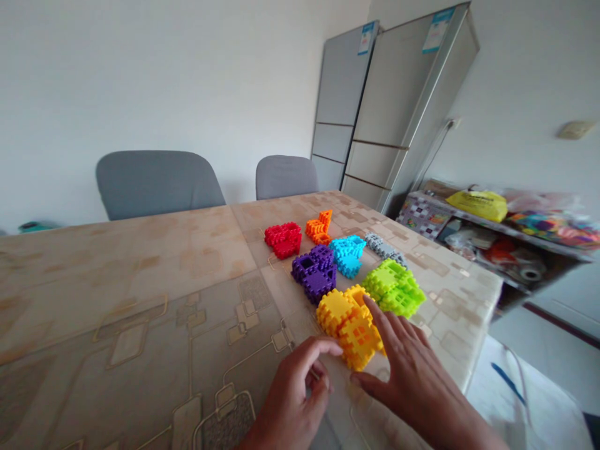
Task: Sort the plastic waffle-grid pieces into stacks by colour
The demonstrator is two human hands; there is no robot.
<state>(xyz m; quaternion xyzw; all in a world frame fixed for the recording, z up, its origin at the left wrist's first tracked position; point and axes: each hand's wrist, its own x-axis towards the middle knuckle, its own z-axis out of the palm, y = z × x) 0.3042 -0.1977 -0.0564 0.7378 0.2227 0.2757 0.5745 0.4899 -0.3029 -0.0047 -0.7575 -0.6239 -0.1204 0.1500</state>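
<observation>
A cluster of yellow interlocking plastic blocks [347, 319], some with window-like openings, sits on the patterned table in front of me. My left hand [300, 384] is at its near left side, the index finger reaching to the blocks' edge and the other fingers loosely curled around nothing visible. Over the right side of the yellow cluster, my right hand [405, 359] is open, its thumb apart and fingertips at the blocks. Whether either hand presses on them I cannot tell. Just beyond stand lime green blocks [394, 287] and purple blocks [316, 273].
Farther back lie light blue blocks [347, 255], red blocks [284, 239], orange blocks [319, 228] and grey blocks [384, 248]. Two grey chairs [159, 181] stand behind the table [140, 281]. A cluttered shelf [492, 231] and tall fridges [394, 106] are to the right.
</observation>
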